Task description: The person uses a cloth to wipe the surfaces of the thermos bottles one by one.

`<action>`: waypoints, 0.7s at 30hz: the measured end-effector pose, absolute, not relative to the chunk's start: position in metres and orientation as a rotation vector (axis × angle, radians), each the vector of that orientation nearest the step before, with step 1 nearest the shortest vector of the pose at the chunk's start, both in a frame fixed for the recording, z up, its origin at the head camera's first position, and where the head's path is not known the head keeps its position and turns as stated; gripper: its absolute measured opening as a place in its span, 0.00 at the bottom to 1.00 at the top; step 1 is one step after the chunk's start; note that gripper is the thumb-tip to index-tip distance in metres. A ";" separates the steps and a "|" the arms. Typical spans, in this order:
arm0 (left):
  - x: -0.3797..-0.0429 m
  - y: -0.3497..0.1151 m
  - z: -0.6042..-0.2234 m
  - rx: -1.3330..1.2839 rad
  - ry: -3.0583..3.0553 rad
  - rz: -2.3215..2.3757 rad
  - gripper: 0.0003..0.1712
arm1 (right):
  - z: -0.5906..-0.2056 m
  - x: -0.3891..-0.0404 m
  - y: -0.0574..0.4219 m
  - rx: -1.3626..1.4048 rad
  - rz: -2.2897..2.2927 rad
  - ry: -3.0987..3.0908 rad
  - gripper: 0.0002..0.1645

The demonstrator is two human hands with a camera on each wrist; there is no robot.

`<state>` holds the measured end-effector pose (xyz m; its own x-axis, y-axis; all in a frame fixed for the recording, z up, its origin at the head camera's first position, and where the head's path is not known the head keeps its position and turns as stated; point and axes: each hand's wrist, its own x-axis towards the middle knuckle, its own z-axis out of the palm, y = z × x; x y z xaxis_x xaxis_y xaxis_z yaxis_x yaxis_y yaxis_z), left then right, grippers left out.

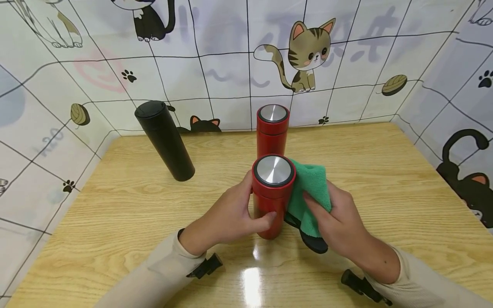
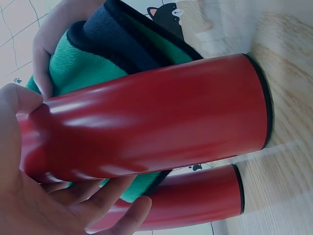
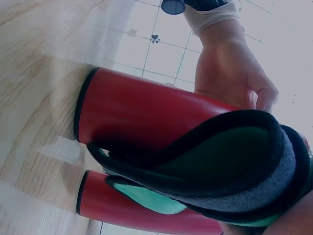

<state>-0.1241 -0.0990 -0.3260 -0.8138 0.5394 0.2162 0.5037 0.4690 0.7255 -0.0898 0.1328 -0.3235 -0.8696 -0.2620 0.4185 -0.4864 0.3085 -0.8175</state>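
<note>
Left fingers (image 2: 136,213) round nearer red flask (image 1: 267,205), right fingers (image 1: 317,209) round cloth (image 1: 310,182) — black flask (image 1: 165,141): head view only

White fabric-like or paper-like wall covering (image 1: 227,81) with thin black wavy grid lines, rising behind far edge of pale yellow wood-grain tabletop (image 1: 146,222) and along both sides. Printed on it: brown striped cartoon cat (image 1: 310,55), black-and-white cartoon cat (image 1: 152,23) cut off at top, black cartoon cat (image 1: 467,188) at right, oval brown yarn balls (image 1: 394,85), black paw prints (image 1: 129,77). Bright white glare (image 1: 252,284) on near part of tabletop.
</note>
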 end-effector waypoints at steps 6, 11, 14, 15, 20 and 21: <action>-0.125 -0.098 -0.327 0.938 2.648 1.343 0.44 | -0.324 -0.094 0.136 0.725 1.515 -2.483 0.24; -0.125 -0.098 -0.328 0.921 2.656 1.356 0.43 | -0.324 -0.091 0.134 0.679 1.552 -2.391 0.25; -0.125 -0.097 -0.327 0.913 2.670 1.345 0.43 | -0.323 -0.089 0.133 0.665 1.575 -2.331 0.26; -0.125 -0.097 -0.327 0.906 2.673 1.342 0.43 | -0.322 -0.089 0.133 0.664 1.575 -2.325 0.26; -0.124 -0.098 -0.325 0.865 2.679 1.335 0.44 | -0.323 -0.090 0.133 0.669 1.551 -2.427 0.25; -0.124 -0.098 -0.325 0.859 2.682 1.333 0.44 | -0.324 -0.091 0.133 0.675 1.542 -2.447 0.24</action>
